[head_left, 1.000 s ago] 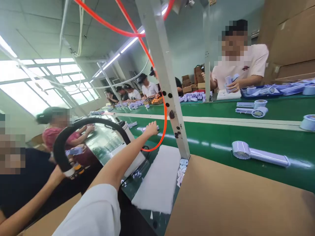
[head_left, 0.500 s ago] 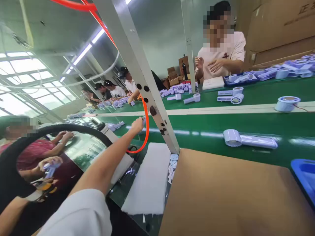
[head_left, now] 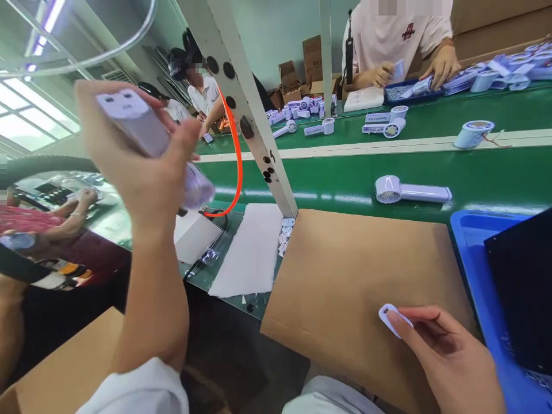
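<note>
Left hand (head_left: 142,155) raised at upper left, fingers wrapped round a pale lilac handheld fan (head_left: 149,141), handle end up, round head end down and blurred behind the palm. Thumb across the front of the handle, grip closed. Right hand (head_left: 448,356) low at lower right, thumb and forefinger pinching a small white oval piece (head_left: 390,316), held just above the brown cardboard sheet (head_left: 345,270); touching the sheet or not, cannot tell. Blue bin (head_left: 470,253) just beside the right hand, dark panel (head_left: 521,287) inside it. White foam sheet (head_left: 254,253) left of the cardboard, small heap of white parts (head_left: 284,233) between the two, at the foot of a slanted white metal post (head_left: 241,103) with black holes. Orange hose (head_left: 233,167) looped behind the post. Green conveyor belt (head_left: 336,178) beyond the cardboard, one lilac fan lying flat (head_left: 409,191) on it, head to the left. Far side of belt: more fans and round fan heads scattered, one round part with a wire (head_left: 472,133). Person in a pale shirt (head_left: 401,34) seated opposite, both hands on parts by a tray. More workers down the line at left, blurred. Black ring (head_left: 43,167) at far left edge, partly cut off.
</note>
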The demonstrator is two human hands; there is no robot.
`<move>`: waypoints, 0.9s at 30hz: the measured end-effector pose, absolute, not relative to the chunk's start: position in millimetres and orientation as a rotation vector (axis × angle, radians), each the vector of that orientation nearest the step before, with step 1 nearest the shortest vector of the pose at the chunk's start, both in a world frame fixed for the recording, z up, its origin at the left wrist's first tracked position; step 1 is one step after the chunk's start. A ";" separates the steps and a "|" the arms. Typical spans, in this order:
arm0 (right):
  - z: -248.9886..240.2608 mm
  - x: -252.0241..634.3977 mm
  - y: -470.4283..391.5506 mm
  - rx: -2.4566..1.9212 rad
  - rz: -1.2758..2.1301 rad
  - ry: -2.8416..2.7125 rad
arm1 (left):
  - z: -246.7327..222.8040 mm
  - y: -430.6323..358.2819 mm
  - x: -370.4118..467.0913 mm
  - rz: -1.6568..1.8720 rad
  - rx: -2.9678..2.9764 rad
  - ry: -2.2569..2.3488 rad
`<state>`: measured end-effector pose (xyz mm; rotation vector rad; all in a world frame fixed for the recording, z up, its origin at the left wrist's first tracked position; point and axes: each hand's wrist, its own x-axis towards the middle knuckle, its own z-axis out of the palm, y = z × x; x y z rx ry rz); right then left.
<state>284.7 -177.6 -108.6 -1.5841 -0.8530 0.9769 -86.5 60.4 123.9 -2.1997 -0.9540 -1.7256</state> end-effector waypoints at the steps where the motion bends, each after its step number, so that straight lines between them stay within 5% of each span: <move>1: -106.2 283.9 -177.0 -1.586 0.987 -0.842 | 120.2 35.8 -65.2 -1.606 -2.324 -0.891; 6: -76.2 274.6 -165.5 -1.462 1.005 -0.793 | 50.6 -56.5 32.9 -1.257 -3.269 -0.451; 11: -44.0 276.2 -163.1 -1.312 1.038 -0.771 | -15.0 -81.7 97.1 -1.483 -3.300 -0.506; 21: -48.8 325.7 -232.8 -1.145 1.250 -0.727 | -49.5 -98.8 163.0 -0.933 -3.629 -0.458; 27: -52.4 319.2 -243.5 -1.327 0.831 -0.625 | -55.1 -98.5 194.1 -1.252 -3.521 -0.184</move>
